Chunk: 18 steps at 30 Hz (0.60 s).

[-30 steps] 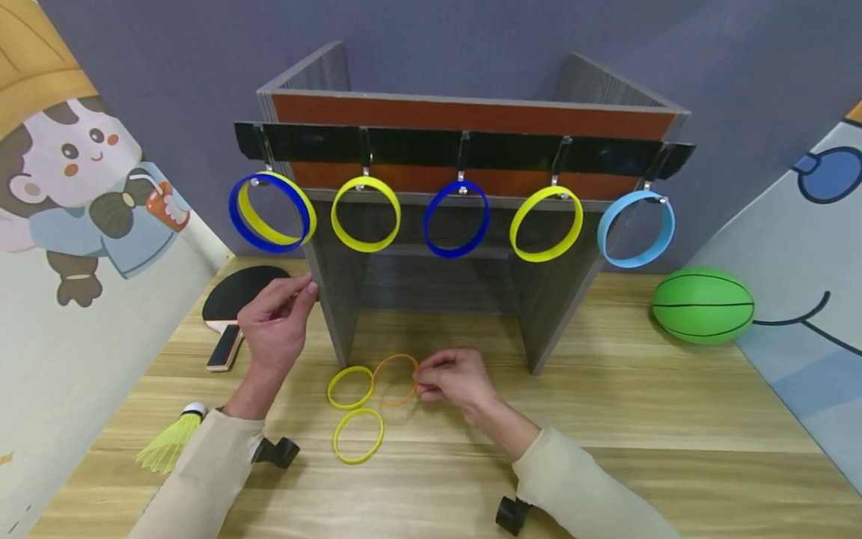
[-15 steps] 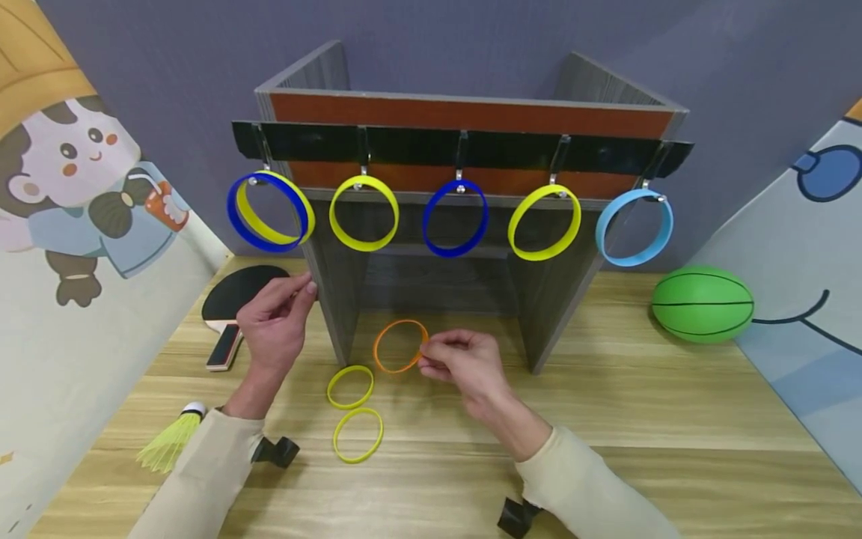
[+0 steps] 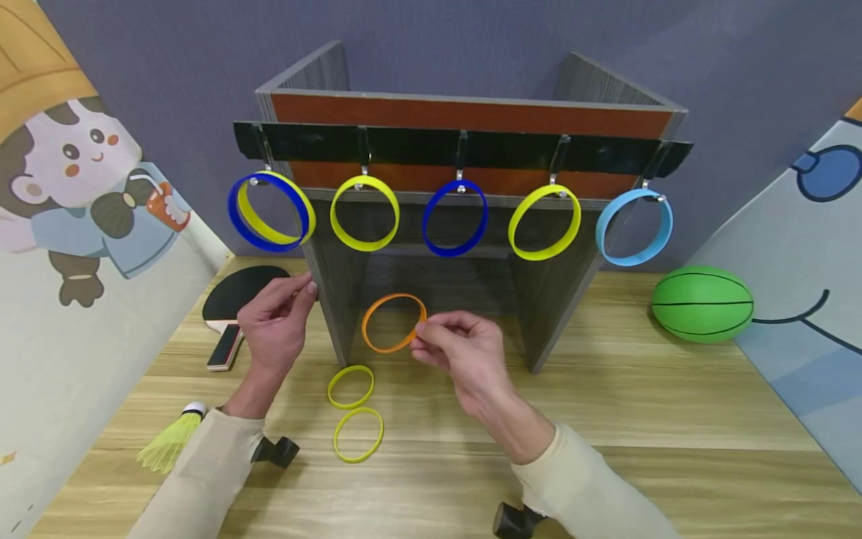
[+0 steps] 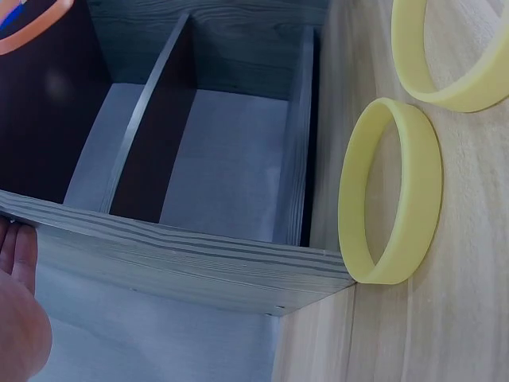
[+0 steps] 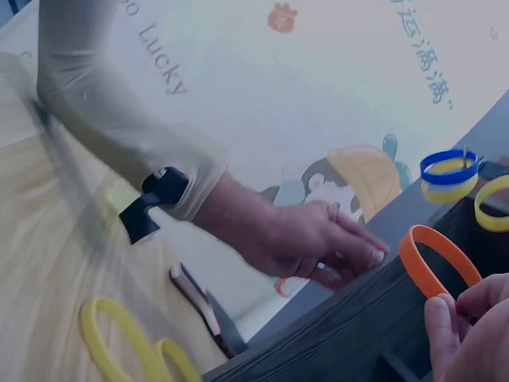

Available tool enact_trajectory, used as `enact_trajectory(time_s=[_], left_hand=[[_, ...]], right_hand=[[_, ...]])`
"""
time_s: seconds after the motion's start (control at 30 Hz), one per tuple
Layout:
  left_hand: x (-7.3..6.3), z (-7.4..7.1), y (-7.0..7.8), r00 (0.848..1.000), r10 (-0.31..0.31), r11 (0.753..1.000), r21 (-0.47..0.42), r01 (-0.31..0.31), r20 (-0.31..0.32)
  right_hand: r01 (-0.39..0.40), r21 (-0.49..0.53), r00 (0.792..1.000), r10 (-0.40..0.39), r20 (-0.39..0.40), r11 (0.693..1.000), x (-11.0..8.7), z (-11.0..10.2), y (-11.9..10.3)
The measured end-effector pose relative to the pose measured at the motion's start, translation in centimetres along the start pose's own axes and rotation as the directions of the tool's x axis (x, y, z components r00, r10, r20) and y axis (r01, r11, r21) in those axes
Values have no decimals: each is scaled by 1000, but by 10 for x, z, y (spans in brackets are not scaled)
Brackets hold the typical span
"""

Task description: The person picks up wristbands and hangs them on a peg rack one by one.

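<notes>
My right hand (image 3: 465, 355) pinches an orange silicone wristband (image 3: 393, 323) by its right side, in front of the shelf's lower opening. In the right wrist view, thumb and fingers meet on the orange band (image 5: 433, 263). At the shelf's left side panel (image 3: 330, 299), my left hand (image 3: 276, 318) touches the panel's outer face near its front edge with its fingertips. Two yellow wristbands (image 3: 350, 387) lie on the table below that panel. Above, a black bar (image 3: 411, 148) carries hooks hung with yellow, dark blue and light blue wristbands; the leftmost hook has a blue band (image 3: 269, 213) and a yellow one.
A black table tennis paddle (image 3: 242, 292) and a yellow shuttlecock (image 3: 175, 438) lie on the wooden table (image 3: 431, 479) at left. A green ball (image 3: 702, 305) sits by the right wall. The grey shelf (image 3: 539, 314) stands against the back wall.
The right hand has lifted the orange wristband from beside the yellow ones, up and toward the shelf opening. The left hand has stayed at the side panel.
</notes>
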<state>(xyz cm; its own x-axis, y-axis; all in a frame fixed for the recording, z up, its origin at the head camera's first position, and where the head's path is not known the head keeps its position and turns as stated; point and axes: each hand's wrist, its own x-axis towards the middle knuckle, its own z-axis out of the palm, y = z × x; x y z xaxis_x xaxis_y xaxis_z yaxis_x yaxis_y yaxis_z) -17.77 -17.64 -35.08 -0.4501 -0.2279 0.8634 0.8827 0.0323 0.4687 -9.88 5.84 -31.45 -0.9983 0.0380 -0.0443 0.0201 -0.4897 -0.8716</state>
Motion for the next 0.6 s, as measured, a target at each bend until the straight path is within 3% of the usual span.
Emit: enact_trajectory(time_s=[0.43, 0.6], left_hand=[[0, -1, 0, 1000, 6, 1000, -18, -7, -7], [0, 0, 0, 1000, 6, 1000, -13, -6, -3]], right_hand=[[96, -18, 987, -93, 130, 995, -17, 29, -29], [124, -17, 984, -121, 128, 992, -20, 38, -40]])
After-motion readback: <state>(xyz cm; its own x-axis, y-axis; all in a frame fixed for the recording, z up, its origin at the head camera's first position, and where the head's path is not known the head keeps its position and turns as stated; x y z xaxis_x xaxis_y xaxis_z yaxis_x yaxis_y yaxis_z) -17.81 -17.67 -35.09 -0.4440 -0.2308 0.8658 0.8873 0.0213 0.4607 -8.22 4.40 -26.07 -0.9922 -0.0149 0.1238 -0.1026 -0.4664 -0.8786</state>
